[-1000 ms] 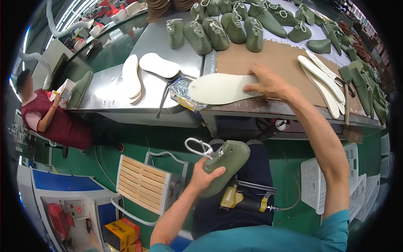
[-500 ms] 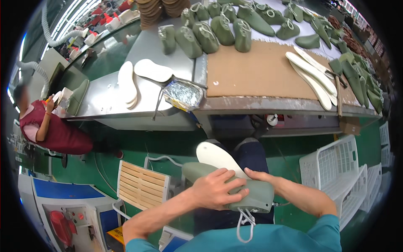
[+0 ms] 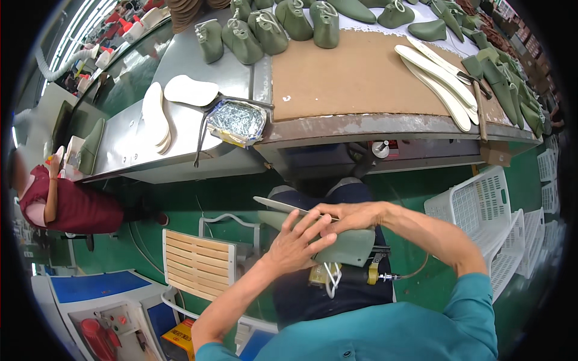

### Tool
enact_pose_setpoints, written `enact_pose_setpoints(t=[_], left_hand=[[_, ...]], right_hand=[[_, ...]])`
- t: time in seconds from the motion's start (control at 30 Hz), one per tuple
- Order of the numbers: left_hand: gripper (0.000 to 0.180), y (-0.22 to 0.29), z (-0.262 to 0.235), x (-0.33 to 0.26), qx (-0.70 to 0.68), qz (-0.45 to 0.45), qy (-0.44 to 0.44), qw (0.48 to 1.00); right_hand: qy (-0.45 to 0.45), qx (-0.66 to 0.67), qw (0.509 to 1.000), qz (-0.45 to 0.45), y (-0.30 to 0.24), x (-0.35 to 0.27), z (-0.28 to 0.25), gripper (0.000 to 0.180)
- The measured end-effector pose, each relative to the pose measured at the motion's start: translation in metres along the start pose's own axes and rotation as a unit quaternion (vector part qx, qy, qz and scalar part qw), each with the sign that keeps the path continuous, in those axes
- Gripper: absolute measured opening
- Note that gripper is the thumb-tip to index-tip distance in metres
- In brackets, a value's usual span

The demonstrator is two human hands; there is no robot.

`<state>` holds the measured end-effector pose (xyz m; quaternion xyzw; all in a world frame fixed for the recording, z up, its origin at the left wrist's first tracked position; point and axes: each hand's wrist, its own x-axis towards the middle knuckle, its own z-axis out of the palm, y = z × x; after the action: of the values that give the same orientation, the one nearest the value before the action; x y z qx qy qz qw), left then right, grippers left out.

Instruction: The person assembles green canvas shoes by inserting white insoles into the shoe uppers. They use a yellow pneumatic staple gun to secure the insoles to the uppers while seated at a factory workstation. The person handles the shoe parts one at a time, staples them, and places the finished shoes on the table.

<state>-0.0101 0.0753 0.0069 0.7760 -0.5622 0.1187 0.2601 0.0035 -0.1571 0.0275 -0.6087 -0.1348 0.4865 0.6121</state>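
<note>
Over my lap I hold a green shoe last (image 3: pixel 352 248), its toe pointing left and its white cord loop (image 3: pixel 332 283) hanging from the heel end. A white insole (image 3: pixel 272 206) lies along the last's far side, seen nearly edge-on. My left hand (image 3: pixel 296 243) rests against the last's near side, fingers spread across it and its thumb side hidden. My right hand (image 3: pixel 355 216) is closed over the insole and the last from the far side, fingertips close to my left fingers. Under the last, a dark and yellow air tool (image 3: pixel 355 274) with a hose lies on my lap.
Ahead, the workbench holds brown board (image 3: pixel 337 78), white insoles (image 3: pixel 442 84), a hammer (image 3: pixel 480 105), several green lasts (image 3: pixel 328 27) and a tray of nails (image 3: pixel 236 123). White crates (image 3: pixel 475 204) stand right; a wooden-slatted chair (image 3: pixel 198 262) and a person (image 3: pixel 66 198) are left.
The insole has turned from face-up to nearly edge-on against the last. My right hand has moved left onto it, and my left fingers have straightened. The air tool now shows. My view has shifted.
</note>
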Motion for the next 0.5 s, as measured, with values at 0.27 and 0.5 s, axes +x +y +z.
enact_pose_setpoints(t=[0.27,0.5], left_hand=[[0.119,0.000,-0.008,0.051,-0.103,-0.271,-0.084,0.953],[0.130,-0.005,0.024,0.050,-0.111,-0.265,-0.119,0.950]], right_hand=[[0.047,-0.519,0.852,-0.057,-0.028,0.025,-0.002,0.051],[0.224,-0.530,0.818,-0.025,0.011,-0.003,0.010,0.069]])
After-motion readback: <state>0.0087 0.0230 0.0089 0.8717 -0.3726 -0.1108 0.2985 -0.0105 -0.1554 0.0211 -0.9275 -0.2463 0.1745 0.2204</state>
